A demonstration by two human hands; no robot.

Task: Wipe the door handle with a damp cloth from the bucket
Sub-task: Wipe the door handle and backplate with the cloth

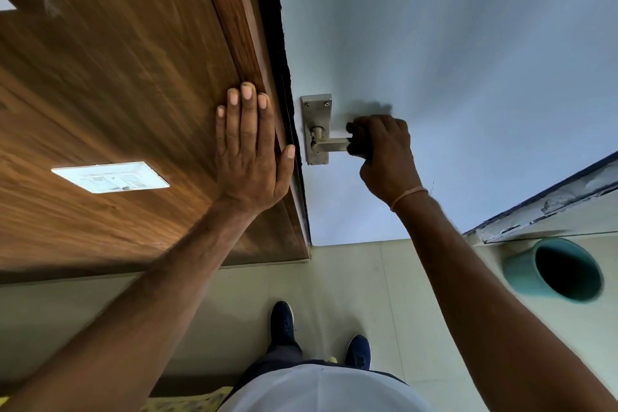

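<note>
A brushed metal door handle (329,144) on a tall backplate (316,107) is fixed to the pale blue door (468,60). My right hand (384,154) is closed around the free end of the lever. Whether a cloth lies under those fingers cannot be told. My left hand (250,150) lies flat with fingers spread on the wooden panel (117,94) beside the door's edge, and it holds nothing. A teal bucket (521,274) stands on the floor at the right, with a dark inside. A yellow fabric (187,401) shows at the bottom edge.
A white switch plate (110,177) is set in the wooden panel at the left. My two dark blue shoes (284,324) stand on the pale tiled floor (351,278) below the handle. A worn sill (551,204) runs behind the bucket.
</note>
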